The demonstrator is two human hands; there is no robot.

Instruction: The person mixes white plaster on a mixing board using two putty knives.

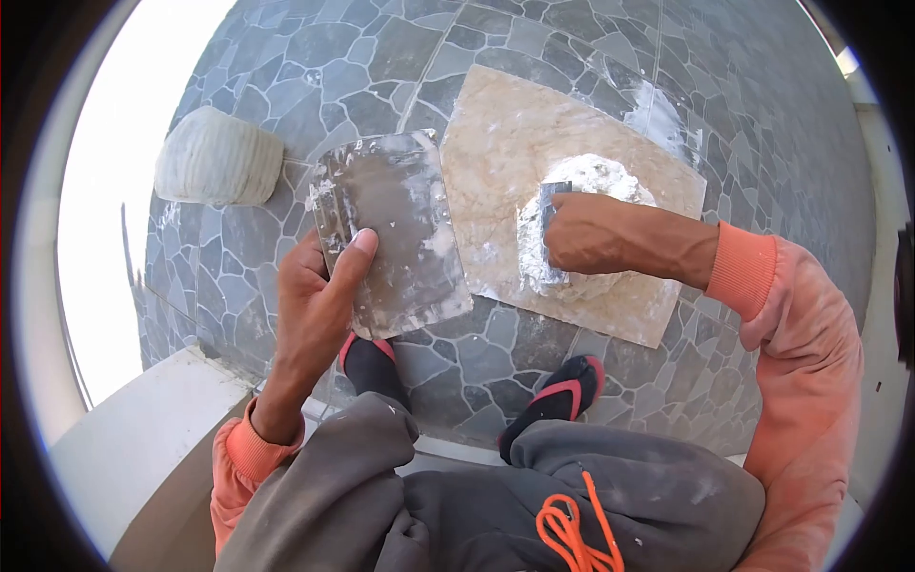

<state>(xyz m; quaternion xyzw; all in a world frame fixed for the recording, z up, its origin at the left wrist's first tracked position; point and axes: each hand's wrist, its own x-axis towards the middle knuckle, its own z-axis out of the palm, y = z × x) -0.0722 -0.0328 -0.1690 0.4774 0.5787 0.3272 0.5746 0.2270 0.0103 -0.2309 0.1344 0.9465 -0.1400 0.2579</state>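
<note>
Paved floor (253, 238) lies below left hand (319, 286) holding board (405, 234), right hand (591, 232) holding scraper (554, 197).

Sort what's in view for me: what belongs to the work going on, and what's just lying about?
In use:
smeared, grey, four-sided board, in the left hand
grey, straight-edged tool, in the right hand
lumpy white material, at the tool
beige, angular slab beneath it

Apparently just lying about:
pale, rounded, ribbed bundle, untouched
white smear on the grey, stone-patterned floor

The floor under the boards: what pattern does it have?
Irregular grey stone shapes outlined by paler lines cover the floor, shown best in the head view.
</note>
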